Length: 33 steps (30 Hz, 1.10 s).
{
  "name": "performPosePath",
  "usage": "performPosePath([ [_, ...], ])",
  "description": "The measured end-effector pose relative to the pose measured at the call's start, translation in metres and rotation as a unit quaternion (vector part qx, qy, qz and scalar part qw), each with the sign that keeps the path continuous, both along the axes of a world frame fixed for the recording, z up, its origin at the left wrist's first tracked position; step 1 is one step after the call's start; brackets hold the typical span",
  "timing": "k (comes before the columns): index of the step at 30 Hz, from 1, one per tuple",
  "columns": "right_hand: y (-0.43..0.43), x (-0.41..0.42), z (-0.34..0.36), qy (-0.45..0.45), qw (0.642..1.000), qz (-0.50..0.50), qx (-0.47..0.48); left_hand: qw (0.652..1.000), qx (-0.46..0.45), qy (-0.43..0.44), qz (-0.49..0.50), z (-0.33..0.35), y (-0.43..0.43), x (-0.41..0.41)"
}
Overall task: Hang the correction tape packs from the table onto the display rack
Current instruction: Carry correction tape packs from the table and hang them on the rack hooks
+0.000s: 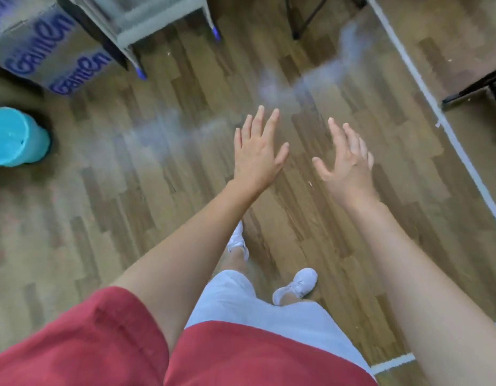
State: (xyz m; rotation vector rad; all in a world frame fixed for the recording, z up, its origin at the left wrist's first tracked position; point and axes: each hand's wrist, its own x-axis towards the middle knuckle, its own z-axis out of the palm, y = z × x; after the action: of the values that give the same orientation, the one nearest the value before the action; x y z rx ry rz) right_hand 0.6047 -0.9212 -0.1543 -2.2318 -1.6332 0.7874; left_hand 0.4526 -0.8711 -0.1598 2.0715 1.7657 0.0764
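Note:
My left hand (pixel 256 151) and my right hand (pixel 345 162) are both stretched out in front of me over the wooden floor, fingers straight and spread, each holding nothing. The left shows its back, the right is turned edge-on with the palm facing left. No correction tape packs, table top or display rack are in view. The picture is blurred.
A cardboard box (pixel 49 51) with blue lettering stands at the upper left, with a teal bin (pixel 14 137) below it at the left edge. Grey furniture legs (pixel 135 37) rise at the top. White tape lines (pixel 425 87) cross the floor on the right. My feet in white shoes (pixel 297 285) stand below.

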Motion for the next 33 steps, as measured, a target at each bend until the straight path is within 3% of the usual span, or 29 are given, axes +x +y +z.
performPosePath([
  [14, 0.251, -0.251, 0.014, -0.048, 0.981, 0.181, 0.045, 0.977, 0.042, -0.007, 0.211, 0.015, 0.188, -0.259],
  [33, 0.642, -0.372, 0.085, -0.092, 0.951, 0.263, 0.132, 0.953, 0.117, -0.017, 0.280, 0.089, 0.545, -0.385],
])
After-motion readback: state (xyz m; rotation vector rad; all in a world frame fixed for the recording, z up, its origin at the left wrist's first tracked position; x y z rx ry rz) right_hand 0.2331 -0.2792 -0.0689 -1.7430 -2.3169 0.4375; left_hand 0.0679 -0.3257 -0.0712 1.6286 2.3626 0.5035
